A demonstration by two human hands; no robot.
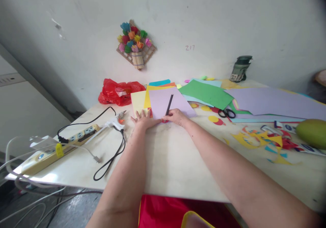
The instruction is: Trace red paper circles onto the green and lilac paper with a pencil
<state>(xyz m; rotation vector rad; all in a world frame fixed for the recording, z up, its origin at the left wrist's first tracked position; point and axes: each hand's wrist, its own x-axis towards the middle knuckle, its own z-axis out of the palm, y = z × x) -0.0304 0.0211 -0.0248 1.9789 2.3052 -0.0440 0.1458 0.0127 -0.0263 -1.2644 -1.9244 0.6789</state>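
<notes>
On the table lies a light purple sheet (161, 100), overlapping a yellow sheet (147, 100) and a cream sheet (137, 102). My left hand (144, 120) rests flat with fingers spread across the lower left of these papers, its thumb reaching toward my other hand. A dark pen (169, 104) stands nearly upright in my right hand (177, 117), over the purple sheet's lower edge. A small red piece (165, 121) shows partly under my right fingertips. Another red piece (150, 112) is beside my left fingers.
To the left are a glue gun (115, 122), its looping cable and a power strip (73, 139). A red plastic bag (118, 91) sits at the back. Rightward lie a green sheet (206, 94), black scissors (226, 113), paper scraps (257, 139), glue tubes and a green fruit (312, 133).
</notes>
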